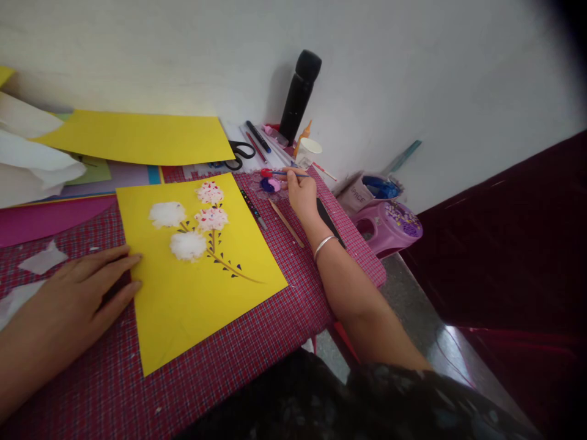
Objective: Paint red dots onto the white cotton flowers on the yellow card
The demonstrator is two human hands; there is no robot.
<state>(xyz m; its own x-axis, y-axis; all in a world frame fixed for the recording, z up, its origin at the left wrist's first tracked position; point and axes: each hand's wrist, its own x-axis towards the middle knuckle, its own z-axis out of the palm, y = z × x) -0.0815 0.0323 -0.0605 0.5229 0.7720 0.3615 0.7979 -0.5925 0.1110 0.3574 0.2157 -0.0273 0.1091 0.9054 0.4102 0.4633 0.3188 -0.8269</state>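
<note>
My left hand [94, 287] lies flat with fingers apart, its fingertips on the left edge of a yellow sheet of paper [183, 318]. Stuck on the sheet are several white fluffy flowers [188, 245] on a painted brown stem with small dark leaves. Red specks dot the two flowers on the right. Between the fingers of my right hand [300, 190] is a thin blue paintbrush [290, 174], its tip over blobs of red, dark blue and pink paint [270, 184]. A pencil [287, 223] and a dark patterned pen [254, 209] lie between the sheet and my right arm.
Behind the paint are black scissors [241, 154], pens, a white paper cup [308, 153] and a tall black bottle [300, 95]. Another yellow sheet [147, 135] and white tissue [32, 165] lie at the back left. A purple stool [389, 225] stands beyond the table's right edge.
</note>
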